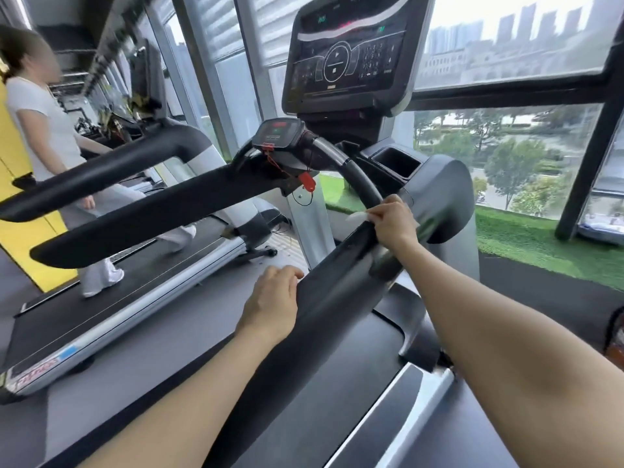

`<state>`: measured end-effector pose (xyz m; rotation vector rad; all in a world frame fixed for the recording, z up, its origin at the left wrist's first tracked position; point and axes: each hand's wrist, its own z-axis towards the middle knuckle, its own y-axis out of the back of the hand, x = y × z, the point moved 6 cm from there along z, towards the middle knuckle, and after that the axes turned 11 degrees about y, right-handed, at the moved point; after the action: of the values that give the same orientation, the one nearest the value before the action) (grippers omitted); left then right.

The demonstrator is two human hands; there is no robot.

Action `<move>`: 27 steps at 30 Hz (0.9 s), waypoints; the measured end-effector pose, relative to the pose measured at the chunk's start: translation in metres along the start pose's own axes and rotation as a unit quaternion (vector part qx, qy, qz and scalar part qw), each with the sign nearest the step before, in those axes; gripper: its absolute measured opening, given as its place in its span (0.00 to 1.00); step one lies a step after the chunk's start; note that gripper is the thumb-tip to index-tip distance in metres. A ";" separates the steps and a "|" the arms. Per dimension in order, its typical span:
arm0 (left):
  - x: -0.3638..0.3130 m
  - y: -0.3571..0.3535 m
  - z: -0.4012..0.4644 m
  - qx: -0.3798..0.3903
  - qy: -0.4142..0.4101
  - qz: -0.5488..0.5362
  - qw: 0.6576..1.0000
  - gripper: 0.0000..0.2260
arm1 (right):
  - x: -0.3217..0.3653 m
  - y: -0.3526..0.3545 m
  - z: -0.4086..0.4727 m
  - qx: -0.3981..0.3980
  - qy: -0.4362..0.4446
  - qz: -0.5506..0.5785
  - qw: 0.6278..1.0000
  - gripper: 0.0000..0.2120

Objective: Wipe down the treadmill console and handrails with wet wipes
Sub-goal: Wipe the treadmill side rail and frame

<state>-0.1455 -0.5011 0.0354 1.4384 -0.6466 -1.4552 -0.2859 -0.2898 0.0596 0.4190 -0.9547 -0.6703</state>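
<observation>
The treadmill's dark console (347, 59) stands high at the centre, with a small control pod (278, 132) below it. A black right handrail (324, 298) runs from the bottom centre up toward the curved front bar (363, 179). My right hand (393, 222) pinches a white wet wipe (358, 217) against the handrail where it meets the curved bar. My left hand (271, 304) curls over the handrail's left edge, lower down. The left handrail (152, 211) stretches out to the left.
A red safety clip (307, 180) dangles on a cord under the control pod. A cup holder (395, 162) sits right of the console. A person walks on the neighbouring treadmill (111, 309) at left. Windows and green turf (526, 238) lie to the right.
</observation>
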 end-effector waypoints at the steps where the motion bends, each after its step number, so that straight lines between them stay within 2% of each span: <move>1: 0.001 0.000 0.000 0.000 -0.001 -0.001 1.000 0.14 | 0.004 -0.002 -0.005 -0.010 0.003 0.006 1.000 0.10; 10: -0.004 0.002 -0.005 0.010 0.011 -0.013 1.000 0.14 | 0.057 -0.017 -0.081 -0.011 0.087 0.108 0.990 0.09; 17: -0.005 0.005 -0.005 0.004 0.007 -0.033 0.999 0.11 | 0.091 -0.049 -0.173 -0.072 0.083 0.283 0.953 0.11; 20: -0.004 0.004 -0.004 0.004 0.009 -0.016 1.000 0.11 | 0.088 -0.057 -0.180 -0.129 0.098 0.264 0.951 0.16; 24: -0.004 0.000 -0.004 -0.020 -0.002 0.022 1.000 0.13 | 0.048 -0.059 -0.160 -0.250 -0.021 0.303 0.919 0.18; 27: -0.004 0.001 -0.004 -0.026 -0.007 0.028 0.999 0.14 | 0.002 -0.060 -0.135 -0.304 -0.123 0.337 0.883 0.17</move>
<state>-0.1419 -0.4967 0.0372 1.3600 -0.6488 -1.4295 -0.1903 -0.3292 -0.0456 -0.5593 -0.9892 -0.3463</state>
